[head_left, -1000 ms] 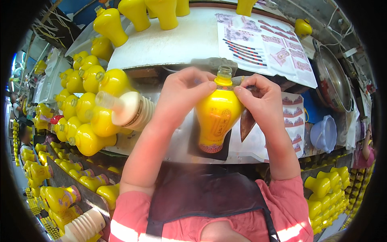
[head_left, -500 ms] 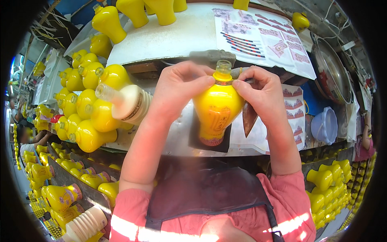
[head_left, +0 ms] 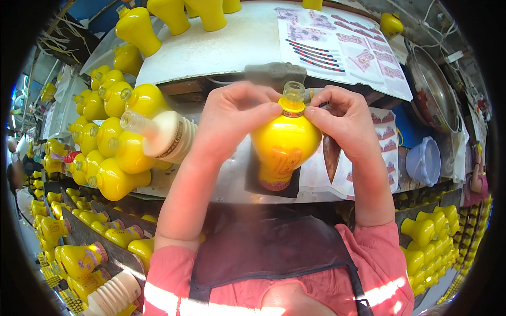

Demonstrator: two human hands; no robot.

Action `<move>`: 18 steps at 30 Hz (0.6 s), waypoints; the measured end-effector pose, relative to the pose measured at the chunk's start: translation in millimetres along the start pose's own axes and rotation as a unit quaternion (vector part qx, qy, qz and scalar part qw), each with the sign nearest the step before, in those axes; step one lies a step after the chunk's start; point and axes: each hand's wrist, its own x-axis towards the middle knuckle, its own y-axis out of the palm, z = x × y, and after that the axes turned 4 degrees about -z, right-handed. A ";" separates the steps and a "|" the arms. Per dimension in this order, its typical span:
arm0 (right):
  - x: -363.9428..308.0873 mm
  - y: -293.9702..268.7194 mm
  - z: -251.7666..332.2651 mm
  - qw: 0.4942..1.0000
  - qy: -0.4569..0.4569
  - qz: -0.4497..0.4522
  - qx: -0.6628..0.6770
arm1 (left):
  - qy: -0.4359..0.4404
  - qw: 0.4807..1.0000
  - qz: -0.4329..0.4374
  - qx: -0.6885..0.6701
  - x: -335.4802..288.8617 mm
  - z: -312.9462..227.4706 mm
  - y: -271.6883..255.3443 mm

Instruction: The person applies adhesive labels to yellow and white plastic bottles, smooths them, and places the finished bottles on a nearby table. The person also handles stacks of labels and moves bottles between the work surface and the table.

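Note:
A glossy yellow bottle [head_left: 282,139] with a clear glass neck stands before me, a printed design on its body and another round its base. Round the foot of its neck runs a narrow dark patterned decal strip [head_left: 292,112]. My left hand [head_left: 234,113] pinches this strip at its left side between thumb and fingers. On the opposite side, my right hand [head_left: 340,118] pinches the strip's other end. A brown pointed blade-like tool [head_left: 331,158] hangs below my right palm, apparently tucked in that hand; its grip is mostly hidden. A dark pad [head_left: 255,179] lies under the bottle.
Several yellow bottles [head_left: 121,179] lie stacked at the left, beside a cream ribbed bottle [head_left: 166,136]. Decal sheets [head_left: 363,58] lie at the far right, with a lilac bucket [head_left: 423,162] nearer. A grey folded cloth-like lump [head_left: 274,73] sits behind the bottle. More bottles fill racks [head_left: 124,253] below.
The bottle's top has tipped slightly toward me and its body design shows lower. Both hands keep their pinch at the neck. The pointed tool has swung slightly.

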 end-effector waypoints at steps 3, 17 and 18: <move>-0.3 -2.5 -7.1 1.000 -0.011 0.015 0.001 | 0.004 1.000 0.004 -0.003 -1.3 0.5 -0.3; -3.0 -8.1 21.2 0.989 -0.013 0.128 -0.077 | 0.032 0.999 0.007 0.038 -12.2 -1.6 -0.8; -5.7 -8.2 23.2 0.991 -0.004 0.123 -0.059 | 0.035 0.999 0.009 0.037 -12.4 -1.5 -0.9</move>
